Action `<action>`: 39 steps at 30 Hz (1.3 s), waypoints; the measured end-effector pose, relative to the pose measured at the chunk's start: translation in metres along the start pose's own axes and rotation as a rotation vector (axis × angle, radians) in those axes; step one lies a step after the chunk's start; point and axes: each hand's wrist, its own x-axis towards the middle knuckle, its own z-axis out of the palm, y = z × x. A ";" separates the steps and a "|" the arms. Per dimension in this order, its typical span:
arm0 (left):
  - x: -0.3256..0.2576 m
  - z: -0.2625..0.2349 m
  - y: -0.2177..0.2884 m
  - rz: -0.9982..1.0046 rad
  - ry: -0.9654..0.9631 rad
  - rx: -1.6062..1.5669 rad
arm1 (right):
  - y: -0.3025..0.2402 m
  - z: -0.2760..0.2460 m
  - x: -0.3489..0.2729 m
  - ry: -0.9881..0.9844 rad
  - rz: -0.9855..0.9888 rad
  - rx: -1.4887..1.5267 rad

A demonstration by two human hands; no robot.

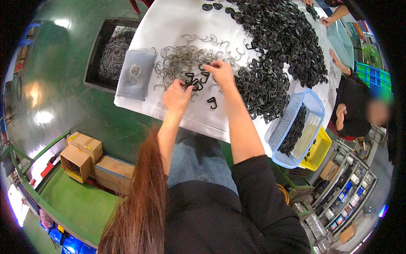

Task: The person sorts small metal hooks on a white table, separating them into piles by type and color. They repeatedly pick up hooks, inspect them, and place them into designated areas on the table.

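Observation:
My left hand (176, 95) reaches over the white table with its thumb and fingers pinched at a small cluster of black plastic hook pieces (197, 84). My right hand (221, 73) is just to the right and farther away, thumb and forefinger closed together at the edge of the metal hooks; what is between them is too small to tell. A loose pile of bent metal hooks (175, 59) spreads beyond both hands. One single black hook piece (212, 103) lies nearer to me, below the right hand.
A big heap of black parts with metal hooks (262, 86) covers the table's right. A blue basket (277, 127) overlaps a yellow basket (323, 148) at the right edge. A grey plastic bag (136, 82) lies left; a dark bin (95, 67) stands beyond. Co-workers' hands (327, 21) are far right.

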 end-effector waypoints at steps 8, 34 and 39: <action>0.020 -0.022 0.008 -0.045 -0.252 -0.366 | 0.027 -0.067 -0.044 -0.269 0.131 1.069; 0.036 -0.002 0.002 0.178 -0.187 -0.218 | 0.043 -0.088 -0.063 -0.435 0.163 0.632; 0.022 0.023 0.012 0.259 -0.004 0.091 | 0.078 -0.114 -0.115 -0.302 0.205 0.870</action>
